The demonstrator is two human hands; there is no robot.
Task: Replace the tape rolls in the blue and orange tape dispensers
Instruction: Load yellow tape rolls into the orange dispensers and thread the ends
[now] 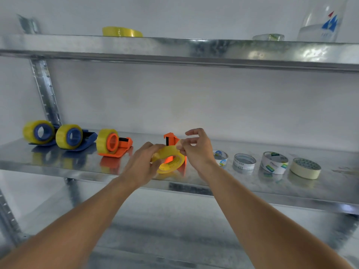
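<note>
The work stands at the fourth dispenser: the second orange dispenser [171, 141] sits mid-shelf, directly behind the hands, while two blue dispensers [41, 133] [72, 137] and one orange dispenser [112, 143], at about nine o'clock from the hands, already carry full yellow rolls. The left hand [142, 166] grips the yellow tape roll [171, 159] by its near-left rim, fingers curled round it; the right hand [196, 149] pinches at the roll's top edge with thumb and forefinger, the remaining fingers raised and loosely bent, seemingly picking up the free end. In my judgement the next move calls for seating the roll on the hub and drawing the end to the cutter. At three o'clock lie three spent cores [221, 157] [244, 162] [274, 162] and a cream masking roll [305, 167]; one core reads "deli", inverted. Other print is illegible. The upper shelf [174, 49] bears a yellow roll [122, 32] and a bottle [320, 22] with a blue-and-red logo.
</note>
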